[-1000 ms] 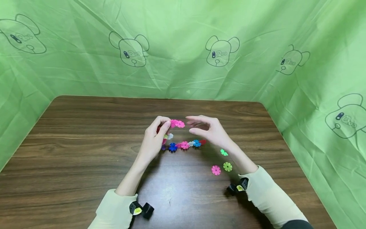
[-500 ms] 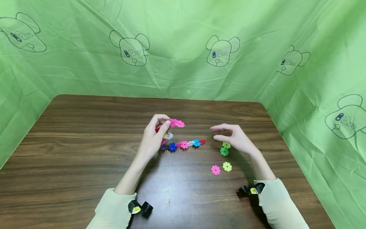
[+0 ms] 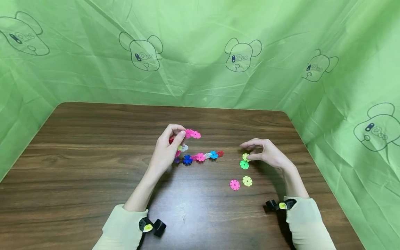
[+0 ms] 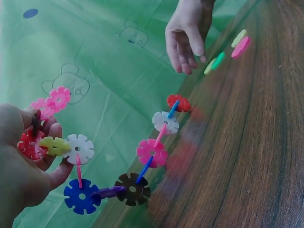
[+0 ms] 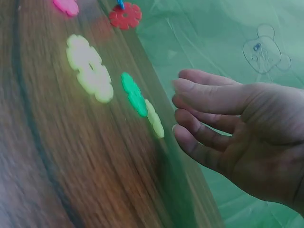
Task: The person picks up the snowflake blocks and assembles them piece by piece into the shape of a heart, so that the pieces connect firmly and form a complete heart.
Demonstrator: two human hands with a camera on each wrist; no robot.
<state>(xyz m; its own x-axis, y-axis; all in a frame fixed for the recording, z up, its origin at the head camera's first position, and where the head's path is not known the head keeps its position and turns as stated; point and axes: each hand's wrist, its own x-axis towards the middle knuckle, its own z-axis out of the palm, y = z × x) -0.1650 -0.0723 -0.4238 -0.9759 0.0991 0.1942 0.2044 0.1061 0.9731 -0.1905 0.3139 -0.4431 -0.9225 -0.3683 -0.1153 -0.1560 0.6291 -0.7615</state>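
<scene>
My left hand (image 3: 165, 148) pinches a chain of interlocking flower-shaped discs (image 3: 200, 157) near its upper end. Two pink discs (image 4: 51, 102) stick out past the fingertips. From the hand the chain bends round through white, blue, purple and dark brown discs to a red disc (image 4: 179, 103) at the far end. Over on the right, my right hand (image 3: 269, 152) hovers with parted, slightly bent fingers by a yellow-green disc (image 3: 245, 157); nothing is in its grasp. A green disc (image 3: 244, 164) lies right beside that one.
Nearer on the wooden table (image 3: 93, 166) lie another yellow-green disc (image 3: 247, 181) and a pink disc (image 3: 234, 184). A green cloth (image 3: 193, 62) with bear-face prints stands round the far edge and sides.
My right hand has moved away from the chain's pink end, rightward and down to the loose discs. The left hand stays nearly in place with the chain.
</scene>
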